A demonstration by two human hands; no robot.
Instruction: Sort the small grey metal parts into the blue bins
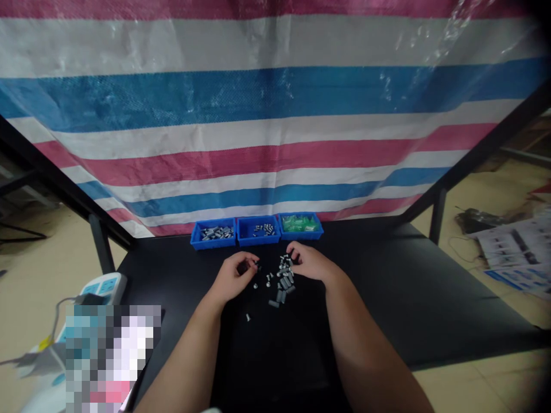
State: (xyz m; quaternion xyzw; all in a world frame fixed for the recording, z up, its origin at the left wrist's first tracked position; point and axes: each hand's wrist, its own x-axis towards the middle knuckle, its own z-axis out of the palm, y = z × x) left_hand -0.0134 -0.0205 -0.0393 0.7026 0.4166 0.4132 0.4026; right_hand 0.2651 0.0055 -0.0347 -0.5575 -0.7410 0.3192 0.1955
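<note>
My left hand [235,276] is curled at the left of a loose pile of small grey metal cylinders and screws [282,284], its fingertips pinching a small dark part [254,264]. My right hand [310,263] curves over the top of the pile, with its fingertips at the pile's upper edge. Whether those fingers hold a piece is hidden. A lone screw [248,316] lies apart on the black table top [387,298], below my left hand.
Three blue plastic trays stand in a row at the back: one with grey cylinders [213,244], one with small screws [258,242], one with green-bagged parts [300,237]. A striped tarpaulin [275,143] hangs behind. A power strip [103,285] sits at left; papers [512,252] lie on the floor at right.
</note>
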